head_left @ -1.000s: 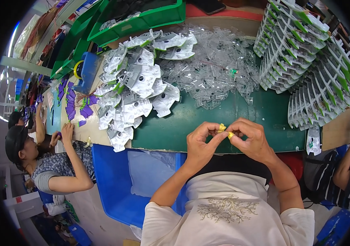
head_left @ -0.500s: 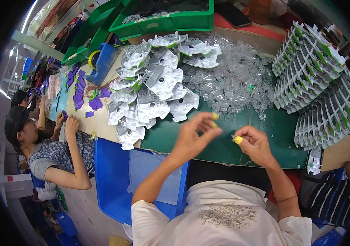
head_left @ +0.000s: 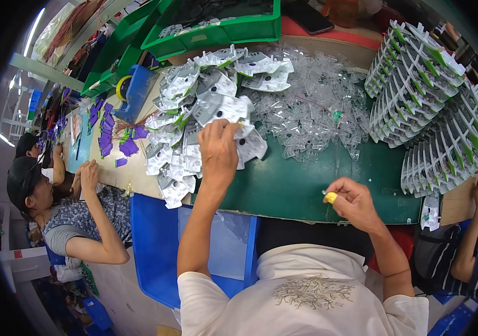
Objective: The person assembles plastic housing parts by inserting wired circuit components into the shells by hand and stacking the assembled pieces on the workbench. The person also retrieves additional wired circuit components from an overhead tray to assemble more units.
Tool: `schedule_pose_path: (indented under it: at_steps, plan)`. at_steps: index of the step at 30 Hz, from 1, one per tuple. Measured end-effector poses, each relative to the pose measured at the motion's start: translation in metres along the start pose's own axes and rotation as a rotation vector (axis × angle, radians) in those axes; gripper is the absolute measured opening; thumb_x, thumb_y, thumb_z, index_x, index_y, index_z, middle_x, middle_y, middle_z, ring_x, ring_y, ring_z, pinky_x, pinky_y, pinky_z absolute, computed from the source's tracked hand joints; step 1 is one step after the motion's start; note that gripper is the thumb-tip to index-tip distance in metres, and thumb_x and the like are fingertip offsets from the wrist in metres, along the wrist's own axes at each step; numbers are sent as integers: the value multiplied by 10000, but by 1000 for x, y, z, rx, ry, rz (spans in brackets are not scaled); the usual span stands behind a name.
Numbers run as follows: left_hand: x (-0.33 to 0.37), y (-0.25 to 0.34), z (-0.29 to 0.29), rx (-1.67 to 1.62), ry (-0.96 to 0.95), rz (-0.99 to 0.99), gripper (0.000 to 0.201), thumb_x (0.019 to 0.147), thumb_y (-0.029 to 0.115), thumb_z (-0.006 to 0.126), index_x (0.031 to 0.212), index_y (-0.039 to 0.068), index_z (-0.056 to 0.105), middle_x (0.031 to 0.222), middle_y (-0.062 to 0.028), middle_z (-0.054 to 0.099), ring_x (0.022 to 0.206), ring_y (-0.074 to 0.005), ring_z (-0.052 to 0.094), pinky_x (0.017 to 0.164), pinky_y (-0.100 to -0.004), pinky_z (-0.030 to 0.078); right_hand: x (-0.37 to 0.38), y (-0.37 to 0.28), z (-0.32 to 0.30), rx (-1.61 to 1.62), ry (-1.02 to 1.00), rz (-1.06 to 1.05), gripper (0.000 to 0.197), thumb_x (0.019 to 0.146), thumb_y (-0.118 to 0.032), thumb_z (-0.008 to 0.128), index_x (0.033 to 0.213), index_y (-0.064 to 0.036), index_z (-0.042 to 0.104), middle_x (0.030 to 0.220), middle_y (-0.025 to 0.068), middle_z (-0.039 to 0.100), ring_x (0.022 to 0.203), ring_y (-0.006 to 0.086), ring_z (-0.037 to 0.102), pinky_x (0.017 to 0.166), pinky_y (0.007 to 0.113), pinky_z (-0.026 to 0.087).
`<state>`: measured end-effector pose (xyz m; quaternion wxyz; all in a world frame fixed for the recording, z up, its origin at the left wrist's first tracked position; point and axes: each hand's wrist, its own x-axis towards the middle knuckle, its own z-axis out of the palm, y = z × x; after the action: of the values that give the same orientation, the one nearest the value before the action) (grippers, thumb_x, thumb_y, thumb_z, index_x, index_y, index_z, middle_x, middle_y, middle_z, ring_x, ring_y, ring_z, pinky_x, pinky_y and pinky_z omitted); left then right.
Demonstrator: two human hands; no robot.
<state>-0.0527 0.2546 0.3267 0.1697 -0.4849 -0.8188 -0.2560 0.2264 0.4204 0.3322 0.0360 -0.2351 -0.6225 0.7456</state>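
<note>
My left hand point(head_left: 218, 152) is at the heap of white and grey moulded plastic parts point(head_left: 184, 83), its fingers closed on the near edge of one slightly blurred plastic part point(head_left: 216, 107) on top. My right hand point(head_left: 355, 203) is over the green table near its front edge, thumb and forefinger pinched. A yellow finger cover point(head_left: 331, 197) shows on it, and a tiny clear piece pokes out at the fingertips, too small to name surely. Beyond the hands spreads a pile of clear plastic pieces point(head_left: 312, 106), with a small green bit point(head_left: 337, 115) on it.
Stacked white and green parts point(head_left: 446, 140) stand in rows at the right. A green tray point(head_left: 216, 33) and a phone point(head_left: 309, 17) are at the back. A blue tape dispenser point(head_left: 135, 92) and purple pieces point(head_left: 107, 131) lie left, near a co-worker point(head_left: 90, 224). A blue bin point(head_left: 155, 252) sits below.
My left hand has moved left and away from me, from above the green table to the heap, and has taken hold of a plastic part. My right hand stays pinched, nearly in place.
</note>
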Motion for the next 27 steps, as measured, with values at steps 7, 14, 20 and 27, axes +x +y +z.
schedule_pose_path:
  at_steps: [7, 14, 20, 27]
  plan:
    - [-12, 3, -9, -62, -26, 94, 272, 792, -9, 655, 1060, 35, 668, 1052, -124, 611, 1048, -316, 575, 1021, -466, 410, -8, 5, -14, -29, 58, -11, 84, 946, -26, 600, 1020, 13, 608, 886, 10, 646, 728, 11, 562, 592, 171, 425]
    - [-9, -6, -12, -283, -16, -26, 301, 727, 48, 677, 1024, 31, 635, 940, -111, 595, 941, -308, 587, 914, -446, 398, -9, 1, -4, -54, 42, -1, 71, 942, -28, 617, 997, 16, 617, 879, 2, 640, 752, 19, 570, 631, 181, 436]
    - [1, -11, -1, -218, 73, -191, 321, 696, 21, 641, 1013, 66, 642, 871, -58, 580, 822, -236, 567, 875, -364, 335, -12, 3, -4, -90, 36, 23, 73, 945, -43, 622, 993, 12, 624, 848, -20, 616, 698, -5, 511, 589, 176, 388]
    - [-26, 55, -20, -61, 166, 171, 338, 730, -19, 676, 1043, 109, 669, 860, -44, 602, 869, -229, 579, 903, -419, 325, -22, 9, -31, -122, 190, -133, 86, 945, -39, 617, 1012, 13, 632, 835, -28, 620, 671, -4, 495, 563, 182, 383]
